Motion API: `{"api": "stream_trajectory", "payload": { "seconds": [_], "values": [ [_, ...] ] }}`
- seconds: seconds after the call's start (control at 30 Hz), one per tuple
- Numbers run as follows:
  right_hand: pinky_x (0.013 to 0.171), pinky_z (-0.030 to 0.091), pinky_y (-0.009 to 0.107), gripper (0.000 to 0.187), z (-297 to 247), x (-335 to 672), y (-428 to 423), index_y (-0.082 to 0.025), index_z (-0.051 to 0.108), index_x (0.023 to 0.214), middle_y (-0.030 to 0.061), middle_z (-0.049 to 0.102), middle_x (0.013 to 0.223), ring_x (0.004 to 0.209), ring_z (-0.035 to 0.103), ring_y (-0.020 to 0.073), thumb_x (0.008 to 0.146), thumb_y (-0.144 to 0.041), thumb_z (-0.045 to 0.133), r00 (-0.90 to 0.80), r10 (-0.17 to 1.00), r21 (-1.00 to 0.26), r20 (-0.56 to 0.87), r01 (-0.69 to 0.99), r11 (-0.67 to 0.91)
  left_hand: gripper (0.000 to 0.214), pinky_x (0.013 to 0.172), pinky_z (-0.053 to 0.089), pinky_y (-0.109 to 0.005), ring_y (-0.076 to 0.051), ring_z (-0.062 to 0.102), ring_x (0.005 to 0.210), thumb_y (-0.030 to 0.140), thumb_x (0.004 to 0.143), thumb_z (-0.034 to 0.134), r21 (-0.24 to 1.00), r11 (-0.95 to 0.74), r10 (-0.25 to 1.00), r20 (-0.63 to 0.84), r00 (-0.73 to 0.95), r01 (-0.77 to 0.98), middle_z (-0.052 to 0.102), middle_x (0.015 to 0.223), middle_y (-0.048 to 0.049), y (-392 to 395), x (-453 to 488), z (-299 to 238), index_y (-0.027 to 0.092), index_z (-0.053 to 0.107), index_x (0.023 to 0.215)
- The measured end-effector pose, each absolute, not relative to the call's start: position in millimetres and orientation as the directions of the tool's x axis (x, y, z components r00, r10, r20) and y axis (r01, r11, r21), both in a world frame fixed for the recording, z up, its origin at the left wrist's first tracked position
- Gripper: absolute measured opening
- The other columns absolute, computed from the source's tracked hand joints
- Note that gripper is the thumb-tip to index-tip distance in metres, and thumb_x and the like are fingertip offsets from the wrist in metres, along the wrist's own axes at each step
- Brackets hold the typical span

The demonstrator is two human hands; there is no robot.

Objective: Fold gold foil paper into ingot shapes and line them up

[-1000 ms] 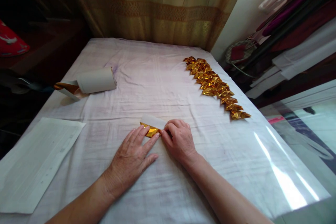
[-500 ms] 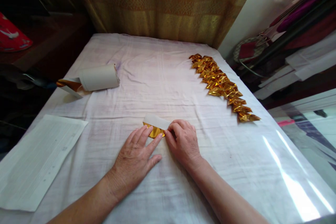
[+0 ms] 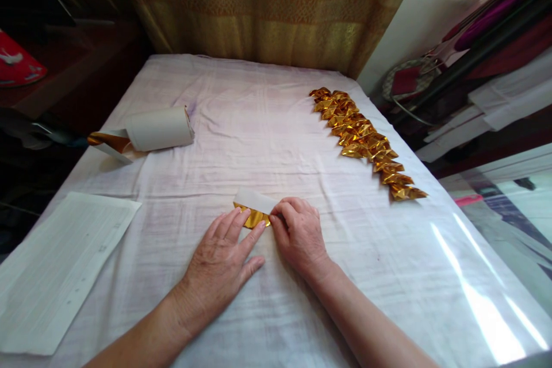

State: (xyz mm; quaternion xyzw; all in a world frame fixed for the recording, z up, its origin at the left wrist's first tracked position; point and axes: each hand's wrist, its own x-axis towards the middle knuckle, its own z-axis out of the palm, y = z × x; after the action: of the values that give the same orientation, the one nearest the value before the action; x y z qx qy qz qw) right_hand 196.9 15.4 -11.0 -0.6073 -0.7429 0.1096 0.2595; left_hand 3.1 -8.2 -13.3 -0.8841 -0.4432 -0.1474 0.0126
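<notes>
A small strip of gold foil paper lies flat in front of me, with a white band along its far side and gold along its near side. My left hand rests on the gold part with fingers stretched out and thumb apart. At the strip's right end, my right hand has thumb and index finger pinched on the paper, its other fingers curled. Part of the strip is hidden under the fingers. To the right, rows of folded gold foil pieces stand close together on the cloth.
A white cloth covers the table. At the back left lies a roll of paper, its gold inner side showing at one end. A printed white sheet lies front left. Behind hangs a gold curtain; clothes hang at right.
Both hands keep almost the same place on the strip. The whole view has shifted very slightly; the roll and the printed sheet appear a little farther left.
</notes>
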Motion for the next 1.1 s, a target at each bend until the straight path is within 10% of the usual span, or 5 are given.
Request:
{"api": "stream_trajectory", "payload": {
  "seconds": [1.1],
  "values": [
    [0.084, 0.048, 0.038, 0.016, -6.0, 195.4, 2.1, -0.023, 0.069, 0.103, 0.0072, 0.069, 0.1, 0.092, 0.059, 0.0234, 0.089, -0.027, 0.063, -0.341, 0.882, -0.4, 0.326, 0.795, 0.455, 0.029, 0.104, 0.049, -0.039, -0.02, 0.059, 0.12, 0.02, 0.099, 0.043, 0.327, -0.694, 0.718, 0.38, 0.583, 0.641, 0.068, 0.125, -0.0074, 18.5, -22.0, -15.6, 0.02, 0.06, 0.122]
  ]
}}
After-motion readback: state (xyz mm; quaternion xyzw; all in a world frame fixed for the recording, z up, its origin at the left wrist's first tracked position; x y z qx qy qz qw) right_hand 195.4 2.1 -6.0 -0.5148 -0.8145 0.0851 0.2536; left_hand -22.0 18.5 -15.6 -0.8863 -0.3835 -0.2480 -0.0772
